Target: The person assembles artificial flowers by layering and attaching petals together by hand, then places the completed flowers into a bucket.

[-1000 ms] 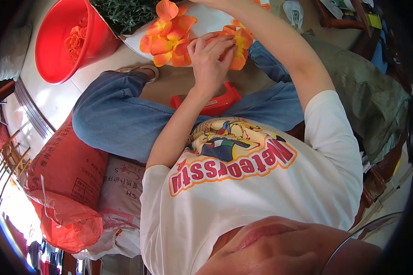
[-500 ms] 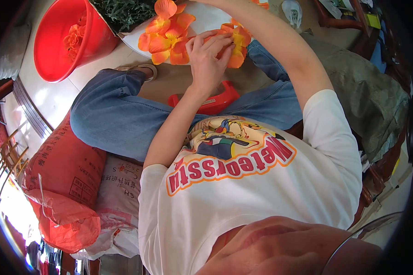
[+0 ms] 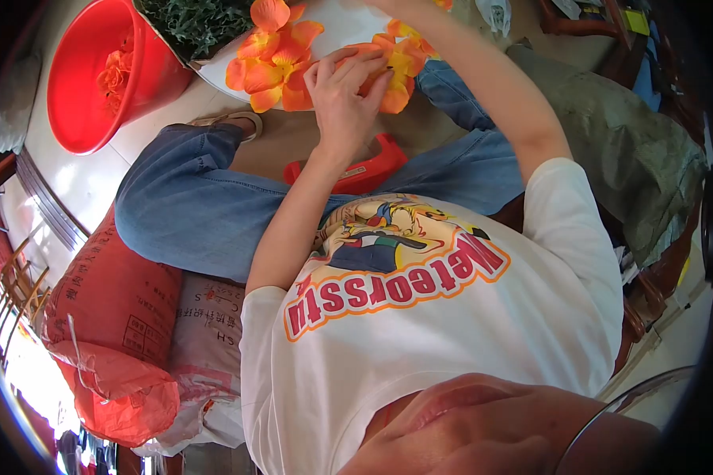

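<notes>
My left hand (image 3: pixel 342 91) is at the edge of a white round surface (image 3: pixel 345 32). Its fingers are bent together over orange-and-yellow artificial flower petals (image 3: pixel 400 63) and appear to pinch them. A cluster of similar artificial flowers (image 3: pixel 273 67) lies to the left of this hand. My right forearm (image 3: pixel 483 75) stretches up across the right side. My right hand (image 3: pixel 384 5) is blurred and mostly cut off by the top edge, so its fingers are hidden.
A red bucket (image 3: pixel 154 83) holding orange flowers stands at left. Dark green foliage (image 3: pixel 198 28) fills a box beside it. A red plastic object (image 3: pixel 368 170) is between my legs. Red and white sacks (image 3: pixel 119 293) stand at lower left, and a grey-green sack (image 3: pixel 610 142) lies at right.
My right arm has moved slightly up and is now blurred. My left hand stays on the flower petals. The whole view has shifted a little.
</notes>
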